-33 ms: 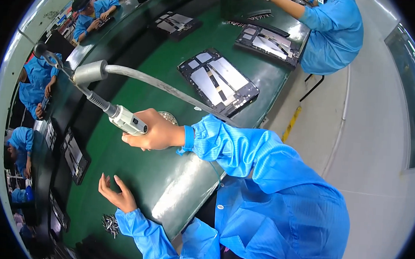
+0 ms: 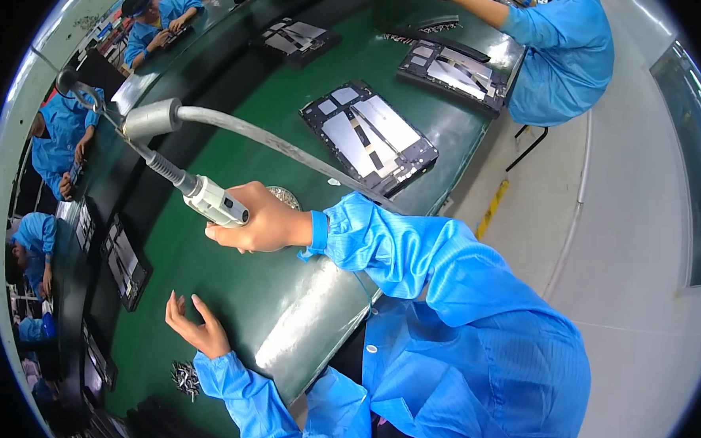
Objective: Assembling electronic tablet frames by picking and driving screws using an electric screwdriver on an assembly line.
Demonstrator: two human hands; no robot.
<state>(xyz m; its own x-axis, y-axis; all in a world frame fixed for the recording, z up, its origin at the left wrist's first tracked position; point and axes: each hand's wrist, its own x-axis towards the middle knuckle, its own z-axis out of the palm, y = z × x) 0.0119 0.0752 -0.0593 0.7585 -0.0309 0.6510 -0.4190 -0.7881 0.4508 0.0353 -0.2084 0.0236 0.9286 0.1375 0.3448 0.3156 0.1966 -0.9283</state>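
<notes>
My right hand [image 2: 267, 221] is wrapped round a white electric screwdriver [image 2: 215, 202], which hangs from a hook and spring; its tip is hidden under the hand. Behind my wrist, a round dish of small metal pieces [image 2: 285, 196] is partly covered. My left hand [image 2: 202, 329] hovers at the near left of the green worktable [image 2: 205, 267], fingers apart and holding nothing. Close to the left sleeve lies a small heap of dark and silvery parts [image 2: 186, 378]. Beyond my right hand rests an opened tablet [image 2: 368, 137], its white batteries and dark ribbon cables exposed.
A thick grey cable [image 2: 267, 147] arches across above my right forearm. More opened tablets [image 2: 453, 75] lie at the far right, far side and on the dark strip [image 2: 126, 263] at left. A co-worker in blue [image 2: 565, 56] sits far right; others work across the left side.
</notes>
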